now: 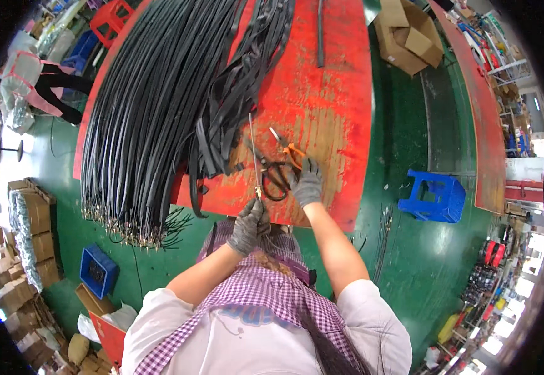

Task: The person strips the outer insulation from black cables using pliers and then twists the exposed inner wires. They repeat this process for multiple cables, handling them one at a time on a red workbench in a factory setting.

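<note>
My left hand, in a grey glove, is closed in front of my apron. It grips a thin metal rod with a small brass-coloured fitting near its lower end. The rod points up and away over the table. My right hand, also gloved, lies on the red tabletop with thumb and fingers apart. Its fingertips are at the orange handles of a pair of pliers. Black-handled scissors lie between the rod and my right hand.
A thick bundle of long black cables or tubes covers the left of the worn red table, its ends hanging over the front edge. A blue stool stands right, a blue crate lower left. Cardboard boxes sit beyond.
</note>
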The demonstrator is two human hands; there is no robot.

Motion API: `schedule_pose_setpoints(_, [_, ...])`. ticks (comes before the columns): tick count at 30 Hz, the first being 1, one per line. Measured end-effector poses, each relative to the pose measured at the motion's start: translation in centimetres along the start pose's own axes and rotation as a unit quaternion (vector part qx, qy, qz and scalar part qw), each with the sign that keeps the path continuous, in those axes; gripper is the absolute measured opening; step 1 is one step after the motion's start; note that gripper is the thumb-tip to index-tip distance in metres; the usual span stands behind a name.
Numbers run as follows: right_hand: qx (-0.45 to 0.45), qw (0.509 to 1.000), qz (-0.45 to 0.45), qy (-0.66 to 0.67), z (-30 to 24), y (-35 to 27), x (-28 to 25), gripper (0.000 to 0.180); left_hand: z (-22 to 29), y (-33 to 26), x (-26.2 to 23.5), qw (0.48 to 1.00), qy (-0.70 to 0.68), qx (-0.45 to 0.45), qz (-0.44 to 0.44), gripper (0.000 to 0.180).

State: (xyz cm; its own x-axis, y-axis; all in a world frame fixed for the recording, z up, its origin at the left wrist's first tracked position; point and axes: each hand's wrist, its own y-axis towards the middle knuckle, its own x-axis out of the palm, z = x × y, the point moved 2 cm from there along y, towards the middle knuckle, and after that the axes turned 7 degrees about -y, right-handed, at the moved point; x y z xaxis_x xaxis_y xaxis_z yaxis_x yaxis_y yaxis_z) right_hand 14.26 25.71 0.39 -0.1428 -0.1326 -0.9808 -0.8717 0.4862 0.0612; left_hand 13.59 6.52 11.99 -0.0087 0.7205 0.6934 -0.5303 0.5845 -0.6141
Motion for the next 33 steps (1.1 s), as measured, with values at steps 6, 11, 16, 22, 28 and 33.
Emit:
schedule_pose_setpoints(6, [0.035, 0.994, -0.065, -0.076, -6.0, 2.8, 0.4, 0.072, 4.4, 0.2, -7.2, 0.998, -0.011, -0.009, 0.063, 0.017])
schedule_pose_setpoints(11, [0.129, 0.987, -0.075, -0.056, -10.6, 2.9, 2.9, 0.074, 4.5, 0.9, -8.0, 0.998, 0.009, -0.018, 0.065, 0.015])
schedule_pose_setpoints(16, [0.216, 0.975, -0.046, -0.025, -17.2, 6.5, 4.5, 0.069, 6.1, -0.1, -6.4, 0.998, -0.025, -0.014, 0.050, 0.012])
schedule_pose_setpoints(22, [0.025, 0.990, -0.071, 0.115, -16.9, 4.7, 1.0, 0.059, 6.1, -1.0, -4.7, 0.998, -0.054, 0.024, 0.018, 0.012])
schedule_pose_setpoints(28, [0.219, 0.462, -0.281, 0.812, -10.8, -11.0, -9.0, 0.047, 2.5, 0.4, 2.1, 0.997, -0.062, 0.005, -0.042, 0.012])
schedule_pose_setpoints(33, [0.142, 0.769, -0.281, 0.556, 0.2, -23.6, -8.4, 0.030, -6.4, 0.2, 7.1, 0.998, -0.033, -0.049, 0.003, 0.017])
